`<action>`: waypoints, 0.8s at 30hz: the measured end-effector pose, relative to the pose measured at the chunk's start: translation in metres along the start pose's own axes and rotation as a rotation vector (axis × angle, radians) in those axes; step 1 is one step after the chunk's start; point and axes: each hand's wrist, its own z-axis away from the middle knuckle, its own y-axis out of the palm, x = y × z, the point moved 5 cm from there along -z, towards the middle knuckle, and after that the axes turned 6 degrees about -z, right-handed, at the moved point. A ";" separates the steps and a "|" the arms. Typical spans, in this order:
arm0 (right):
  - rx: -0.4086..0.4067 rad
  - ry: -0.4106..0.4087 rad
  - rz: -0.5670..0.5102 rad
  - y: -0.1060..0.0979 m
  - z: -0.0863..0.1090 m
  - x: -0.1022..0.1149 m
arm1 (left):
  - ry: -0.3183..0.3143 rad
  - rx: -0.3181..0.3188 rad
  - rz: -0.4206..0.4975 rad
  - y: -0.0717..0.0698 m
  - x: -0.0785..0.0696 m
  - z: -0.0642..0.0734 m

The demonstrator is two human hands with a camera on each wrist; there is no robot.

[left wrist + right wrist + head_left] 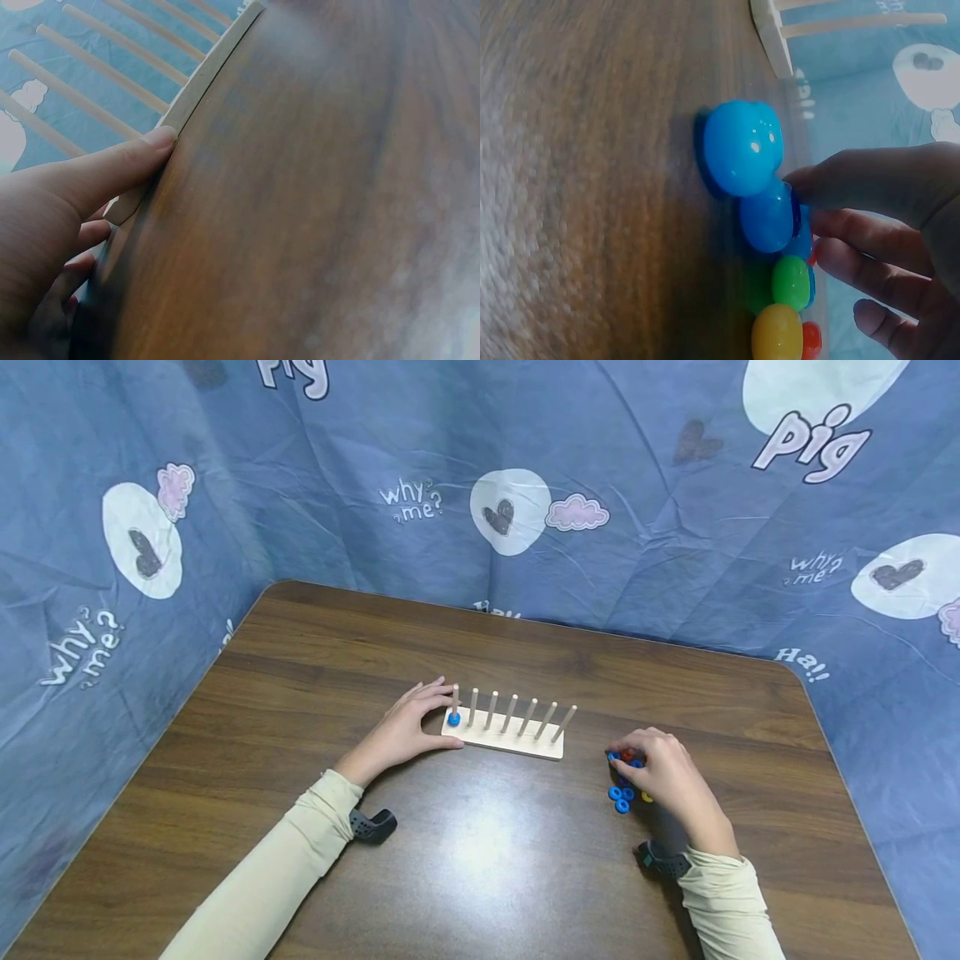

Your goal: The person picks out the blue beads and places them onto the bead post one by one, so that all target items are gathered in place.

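A pale wooden peg board [504, 742] with a row of upright pegs lies at the middle of the table. A blue ring [453, 720] sits low on its leftmost peg. My left hand [411, 720] holds the board's left end, the thumb [146, 150] along its near edge and the fingers around the far side. To the right, my right hand [663, 772] reaches over a cluster of small rings. Its thumb and forefinger pinch a blue ring [612, 757] at the cluster's far left. The palm hides part of the cluster from above.
Loose blue rings [622, 806] lie just in front of the right hand. A green ring [790, 282], a yellow ring [777, 331] and a red ring [811, 341] are in the same cluster. A blue printed curtain [450, 552] hangs behind the brown wooden table [360, 635].
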 end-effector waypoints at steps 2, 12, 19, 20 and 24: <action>-0.003 0.002 -0.001 0.000 0.000 0.000 | 0.003 -0.001 -0.001 0.000 0.000 0.000; -0.054 -0.019 -0.026 -0.004 0.000 0.004 | 0.009 0.001 0.000 0.000 -0.002 -0.001; -0.112 -0.061 -0.118 -0.009 -0.001 0.009 | 0.003 0.003 0.003 0.000 -0.001 0.000; -0.119 -0.067 -0.131 -0.009 -0.001 0.010 | 0.003 0.002 0.002 0.000 -0.001 0.000; -0.142 -0.095 -0.172 -0.012 -0.003 0.014 | 0.004 -0.002 0.001 0.000 0.000 0.000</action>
